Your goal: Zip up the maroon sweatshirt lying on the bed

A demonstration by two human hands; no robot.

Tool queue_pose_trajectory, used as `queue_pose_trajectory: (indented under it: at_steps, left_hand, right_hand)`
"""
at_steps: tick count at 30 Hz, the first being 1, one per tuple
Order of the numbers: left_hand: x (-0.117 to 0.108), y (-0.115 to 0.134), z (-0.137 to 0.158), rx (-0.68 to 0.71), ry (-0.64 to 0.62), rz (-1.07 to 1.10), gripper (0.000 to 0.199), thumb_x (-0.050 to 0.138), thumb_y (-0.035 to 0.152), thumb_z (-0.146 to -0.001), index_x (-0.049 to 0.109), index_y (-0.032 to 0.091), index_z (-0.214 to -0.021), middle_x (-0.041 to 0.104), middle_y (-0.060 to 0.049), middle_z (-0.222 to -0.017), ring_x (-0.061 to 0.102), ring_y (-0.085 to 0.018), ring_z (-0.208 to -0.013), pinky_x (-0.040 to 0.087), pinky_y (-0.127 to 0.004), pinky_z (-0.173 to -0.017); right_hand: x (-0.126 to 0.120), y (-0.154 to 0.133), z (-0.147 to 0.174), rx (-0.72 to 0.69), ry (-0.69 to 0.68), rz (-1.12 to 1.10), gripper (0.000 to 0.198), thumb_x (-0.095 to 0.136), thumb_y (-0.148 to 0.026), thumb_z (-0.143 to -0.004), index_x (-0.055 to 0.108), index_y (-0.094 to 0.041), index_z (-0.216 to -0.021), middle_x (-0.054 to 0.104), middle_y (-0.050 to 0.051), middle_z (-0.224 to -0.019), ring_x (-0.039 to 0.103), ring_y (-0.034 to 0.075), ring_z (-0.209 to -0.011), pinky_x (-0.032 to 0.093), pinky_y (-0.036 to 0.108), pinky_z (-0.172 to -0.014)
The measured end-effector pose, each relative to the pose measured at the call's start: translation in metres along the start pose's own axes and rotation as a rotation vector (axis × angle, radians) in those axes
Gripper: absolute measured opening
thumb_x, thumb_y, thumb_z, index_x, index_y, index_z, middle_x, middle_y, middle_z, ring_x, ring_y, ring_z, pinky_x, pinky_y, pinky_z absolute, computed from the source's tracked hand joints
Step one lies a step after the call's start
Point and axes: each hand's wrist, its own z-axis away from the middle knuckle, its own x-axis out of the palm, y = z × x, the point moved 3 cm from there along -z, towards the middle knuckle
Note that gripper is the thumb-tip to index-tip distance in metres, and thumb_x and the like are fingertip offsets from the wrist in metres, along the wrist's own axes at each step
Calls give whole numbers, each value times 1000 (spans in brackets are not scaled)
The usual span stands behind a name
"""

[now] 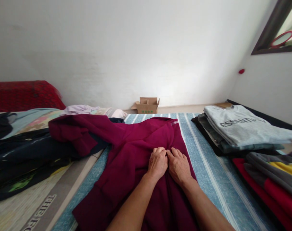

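The maroon hoodie (136, 154) lay spread flat on the striped sheet (208, 166) of the bed, mid-width, one sleeve trailing toward the left edge over dark clothes (27, 154); probably laid out so it could be smoothed. The left hand (157, 162) and right hand (179, 166) rested side by side on it, touching, palms down, fingers curled against the cloth, forearms converging. Folded shirts (242, 128) were stacked along the right edge.
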Motion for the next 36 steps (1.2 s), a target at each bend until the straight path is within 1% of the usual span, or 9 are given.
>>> queue_pose_trajectory:
  at_steps: [7, 11, 17, 22, 25, 28, 31, 33, 36]
  left_hand:
    - [0, 0, 0, -4, 18, 24, 18, 47, 15, -84, 63, 19, -91, 61, -4, -100, 51, -19, -94, 42, -31, -89]
    - [2, -6, -3, 15, 62, 81, 21, 51, 11, -79, 64, 18, -93, 62, -4, -102, 52, -19, -96, 43, -31, -90]
    - [6, -19, -8, -11, 96, 207, 35, 47, 0, -74, 66, 15, -99, 64, -6, -107, 54, -18, -100, 42, -31, -96]
    - [0, -17, -9, -3, 8, 275, 37, 58, 6, -66, 66, 15, -101, 62, -5, -114, 53, -19, -105, 41, -31, -99]
    - [-3, -9, -7, 53, -51, 212, 45, 63, 10, -63, 63, 17, -108, 58, -6, -121, 51, -22, -109, 41, -33, -98]
    - [-4, 0, -3, 70, -33, 65, 35, 61, 14, -72, 62, 20, -106, 60, -5, -114, 52, -22, -104, 43, -34, -90]
    - [0, 10, -2, 63, -11, -109, 20, 51, 13, -82, 61, 20, -98, 62, -5, -102, 53, -22, -97, 44, -34, -81]
    - [2, 14, -4, 48, 3, -187, 19, 44, 13, -86, 61, 19, -92, 63, -6, -96, 53, -22, -93, 43, -34, -77]
    - [2, 11, -11, -52, 52, -157, 20, 41, 17, -89, 61, 18, -86, 64, -6, -90, 55, -22, -90, 42, -32, -77]
  right_hand:
    - [0, 0, 0, -16, -3, -1, 43, 31, -20, -92, 46, -20, -133, 43, 9, -140, 37, 27, -127, 33, 40, -97]
    - [-2, 2, -1, -8, 51, -47, 41, 34, -19, -91, 50, -22, -129, 48, 8, -135, 43, 25, -121, 35, 38, -95]
    - [-2, 11, -6, 120, 197, -248, 33, 37, -16, -88, 62, -17, -110, 64, 8, -106, 57, 18, -101, 39, 27, -89]
    - [5, 26, -10, 225, 290, -511, 38, 37, -14, -82, 61, -13, -112, 64, 10, -107, 58, 19, -100, 41, 28, -90]
    - [10, 32, -11, 280, 349, -647, 41, 36, -15, -82, 59, -12, -115, 65, 10, -107, 59, 20, -99, 42, 30, -91]
    - [12, 32, -12, 269, 382, -699, 42, 36, -19, -83, 58, -12, -117, 65, 10, -106, 59, 20, -99, 43, 32, -91]
    - [13, 31, -12, 232, 375, -664, 42, 34, -19, -84, 59, -14, -117, 64, 9, -105, 59, 20, -99, 43, 32, -90]
    - [13, 31, -12, 215, 359, -625, 42, 34, -18, -83, 60, -16, -117, 64, 9, -104, 58, 19, -97, 43, 31, -89]
    - [10, 29, -11, 213, 339, -563, 42, 34, -17, -84, 59, -16, -118, 63, 8, -102, 58, 19, -95, 43, 30, -87]
